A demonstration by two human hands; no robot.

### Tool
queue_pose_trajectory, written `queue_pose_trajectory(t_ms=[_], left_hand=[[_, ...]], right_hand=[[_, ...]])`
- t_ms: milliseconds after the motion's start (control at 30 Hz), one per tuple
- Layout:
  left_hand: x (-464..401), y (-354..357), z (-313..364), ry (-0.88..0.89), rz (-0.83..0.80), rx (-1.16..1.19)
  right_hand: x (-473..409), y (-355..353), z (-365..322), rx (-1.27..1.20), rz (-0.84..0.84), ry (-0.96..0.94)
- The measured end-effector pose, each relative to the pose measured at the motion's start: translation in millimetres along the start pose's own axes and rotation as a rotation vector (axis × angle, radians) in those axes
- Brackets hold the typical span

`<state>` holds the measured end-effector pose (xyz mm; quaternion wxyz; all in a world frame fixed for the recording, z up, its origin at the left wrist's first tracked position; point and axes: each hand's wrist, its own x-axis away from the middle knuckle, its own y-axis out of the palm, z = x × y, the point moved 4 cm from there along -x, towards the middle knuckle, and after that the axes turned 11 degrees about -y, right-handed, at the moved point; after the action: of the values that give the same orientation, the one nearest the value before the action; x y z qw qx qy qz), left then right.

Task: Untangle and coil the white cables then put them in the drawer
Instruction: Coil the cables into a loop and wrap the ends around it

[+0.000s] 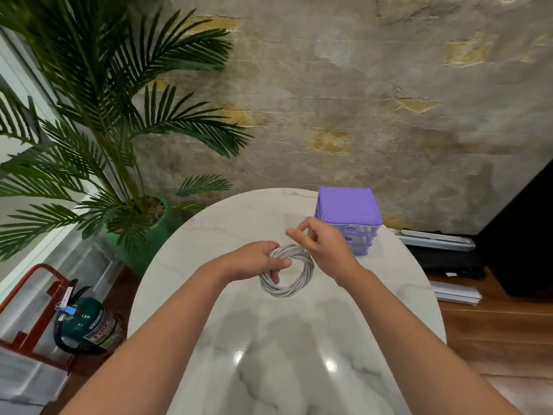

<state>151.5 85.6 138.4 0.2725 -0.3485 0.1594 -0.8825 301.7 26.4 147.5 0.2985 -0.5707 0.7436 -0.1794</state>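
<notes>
Here, bare marble table (269, 339) is seen along the near and left edges, while the far right edge is taken by a purple drawer unit (348, 218). Near the middle, toward the far edge, a white cable coil (294, 287) is held: its left side is gripped by the left hand (257, 262), and a strand is pinched above it by the right hand (324, 244). The coil looks round, tight, many-looped
</notes>
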Motion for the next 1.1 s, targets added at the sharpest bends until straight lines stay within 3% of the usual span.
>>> queue_pose_trajectory(t_ms=[167, 333, 533, 667, 733, 967, 1100], left_hand=[[1.0, -7.7, -9.7, -0.009, 0.086, 0.362], [1.8, -12.4, -13.1, -0.115, 0.258, 0.263], [1.2, -9.0, -12.7, -0.068, 0.326, 0.250], [-0.5, -4.1, -13.3, -0.058, 0.272, 0.346], [-0.7, -2.9, -12.4, -0.041, 0.247, 0.422], [-2.7, 5.1, -13.5, -0.038, 0.250, 0.500], [-3.3, 7.4, -16.1, -0.042, 0.278, 0.520]], right_hand=[[7.7, -3.0, 4.7, 0.203, 0.017, -0.161], [7.6, 9.9, 13.1, 0.372, -0.211, -0.180], [5.4, 11.0, 21.7, 0.040, -0.219, -0.005], [10.7, 12.1, 22.8, -0.483, -0.205, 0.186], [14.7, 12.1, 20.8, -0.619, -0.240, 0.201], [16.7, 14.9, 23.4, -0.617, -0.183, 0.253], [23.2, 20.8, 25.4, -0.863, -0.109, 0.348]])
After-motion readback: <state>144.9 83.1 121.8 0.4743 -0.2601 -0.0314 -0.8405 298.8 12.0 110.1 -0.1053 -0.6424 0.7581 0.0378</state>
